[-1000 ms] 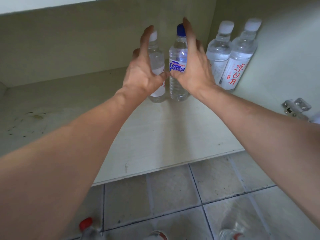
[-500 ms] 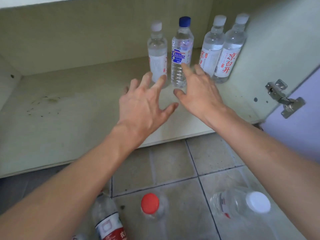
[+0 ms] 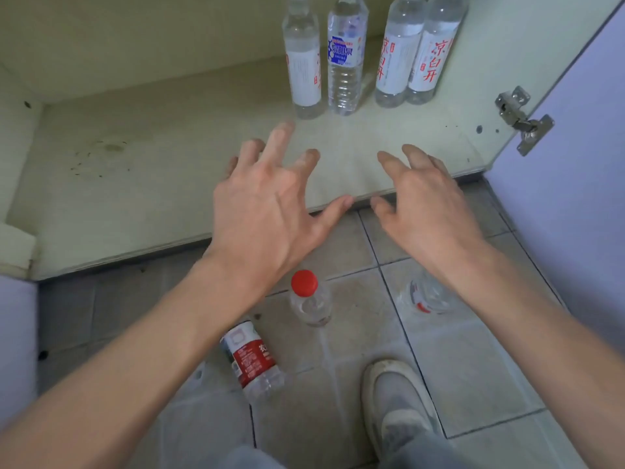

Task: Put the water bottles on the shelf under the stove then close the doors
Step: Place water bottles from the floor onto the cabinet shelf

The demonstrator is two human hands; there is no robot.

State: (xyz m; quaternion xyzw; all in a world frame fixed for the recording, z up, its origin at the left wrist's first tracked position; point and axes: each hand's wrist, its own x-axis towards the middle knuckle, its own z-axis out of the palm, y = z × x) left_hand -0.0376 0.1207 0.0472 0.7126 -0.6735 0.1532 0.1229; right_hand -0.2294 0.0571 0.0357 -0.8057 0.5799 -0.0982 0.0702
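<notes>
Shelf (image 3: pixel 169 198): four bottles (image 3: pixel 345 62) upright at the back right.
Floor (image 3: pixel 473 367): three bottles (image 3: pixel 309 299) left, one lying flat.
Left hand (image 3: pixel 267 211): fingers spread, grip empty.
Right hand (image 3: pixel 426 204): spread, empty.
Risk: forearm may knock the red-capped bottle over.
Door (image 3: pixel 575 164): open.

4 bottles (image 3: pixel 341 62) upright in a row at back-right of shelf (image 3: pixel 162 184), the right 2 touching. My hands, left (image 3: pixel 267 211) & right (image 3: pixel 429 211), over shelf's front edge. 3 more bottles (image 3: pixel 309 299) on floor (image 3: pixel 473 367) below (1 lying flat), my shoe (image 3: pixel 399 401) behind them.
</notes>
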